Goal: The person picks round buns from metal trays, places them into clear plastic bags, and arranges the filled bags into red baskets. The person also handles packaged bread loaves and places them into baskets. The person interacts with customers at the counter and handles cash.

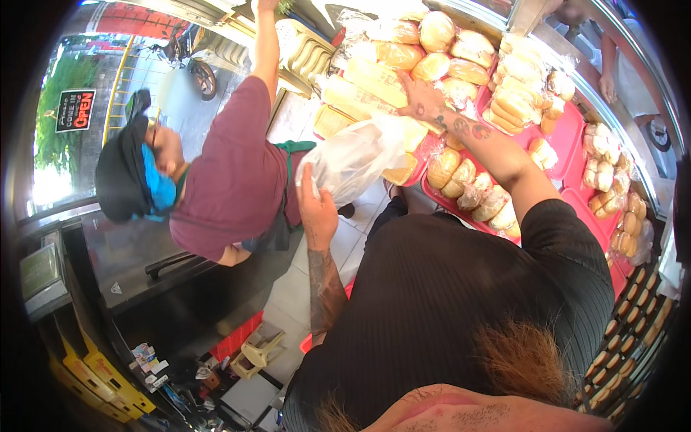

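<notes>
My left hand [319,218] grips a thin white plastic bag [354,160], which puffs out toward the loaves. My right arm stretches across the bread display, and my right hand [423,101] rests with fingers spread on long wrapped loaves [363,88]. Whether those fingers press into the wrapping is hard to see in the glare. Round wrapped buns [437,32] lie just beyond that hand. Nearer to me, under my right forearm, sit more bagged buns [461,180] in a red tray [432,193].
A co-worker in a maroon shirt [237,169] stands close on my left, one arm raised. More red trays [572,144] of bagged rolls line the right. Stacked plastic chairs [299,54] stand at the far side. A beige stool [258,351] and yellow crates [101,374] are at lower left.
</notes>
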The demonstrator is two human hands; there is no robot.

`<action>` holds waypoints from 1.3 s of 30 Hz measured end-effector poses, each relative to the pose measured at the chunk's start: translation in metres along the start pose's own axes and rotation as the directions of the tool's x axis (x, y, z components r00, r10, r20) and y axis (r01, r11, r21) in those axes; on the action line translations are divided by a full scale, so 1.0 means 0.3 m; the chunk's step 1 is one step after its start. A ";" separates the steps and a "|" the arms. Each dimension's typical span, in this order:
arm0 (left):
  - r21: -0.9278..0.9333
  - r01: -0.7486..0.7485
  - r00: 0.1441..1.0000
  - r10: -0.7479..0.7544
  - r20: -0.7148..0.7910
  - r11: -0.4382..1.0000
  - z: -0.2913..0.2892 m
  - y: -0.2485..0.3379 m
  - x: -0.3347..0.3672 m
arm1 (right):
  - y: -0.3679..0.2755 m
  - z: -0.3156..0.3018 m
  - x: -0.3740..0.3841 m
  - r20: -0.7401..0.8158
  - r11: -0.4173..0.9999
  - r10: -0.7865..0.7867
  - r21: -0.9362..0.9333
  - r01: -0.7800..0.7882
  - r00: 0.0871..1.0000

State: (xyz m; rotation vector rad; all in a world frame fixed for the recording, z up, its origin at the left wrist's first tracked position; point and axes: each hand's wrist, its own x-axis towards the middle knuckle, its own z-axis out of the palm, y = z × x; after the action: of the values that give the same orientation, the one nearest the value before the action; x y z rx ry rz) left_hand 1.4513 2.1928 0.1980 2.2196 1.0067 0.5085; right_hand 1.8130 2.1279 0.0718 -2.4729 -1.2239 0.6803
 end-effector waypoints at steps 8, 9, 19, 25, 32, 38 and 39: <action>0.105 -0.053 0.996 0.060 -0.065 0.993 -0.063 0.023 0.079 | 0.164 0.033 -0.071 -0.066 0.964 -0.258 0.047 0.262 0.964; 0.117 -0.064 0.996 0.070 -0.050 0.991 -0.060 0.023 0.081 | 0.166 0.029 -0.088 0.065 0.983 -0.179 -0.026 0.181 0.982; 0.149 -0.212 0.976 0.217 -0.016 0.966 0.021 0.061 0.145 | 0.179 -0.109 -0.094 0.143 0.987 -0.037 0.159 0.014 0.989; 0.113 -0.215 0.977 0.211 0.041 0.970 0.050 0.049 0.176 | 0.274 -0.021 -0.208 -0.083 0.960 -0.278 -0.054 0.274 0.957; 0.097 -0.286 0.958 0.286 0.018 0.953 0.102 0.013 0.173 | 0.159 -0.019 -0.248 -0.003 0.952 -0.144 -0.274 0.137 0.990; 0.052 -0.328 0.945 0.328 0.013 0.943 0.100 -0.013 0.211 | 0.386 -0.257 -0.357 0.066 0.934 -0.238 0.291 0.209 0.969; 0.099 -0.356 0.934 0.355 0.033 0.929 0.096 -0.013 0.225 | 0.442 -0.281 -0.396 0.058 0.902 -0.224 0.390 0.185 0.973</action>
State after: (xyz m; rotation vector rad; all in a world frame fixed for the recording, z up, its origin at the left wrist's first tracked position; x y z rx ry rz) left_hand 1.5084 2.2355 0.1800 2.5106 0.6331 0.6082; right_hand 1.8835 1.9492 0.1152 -1.9811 -1.2287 0.8988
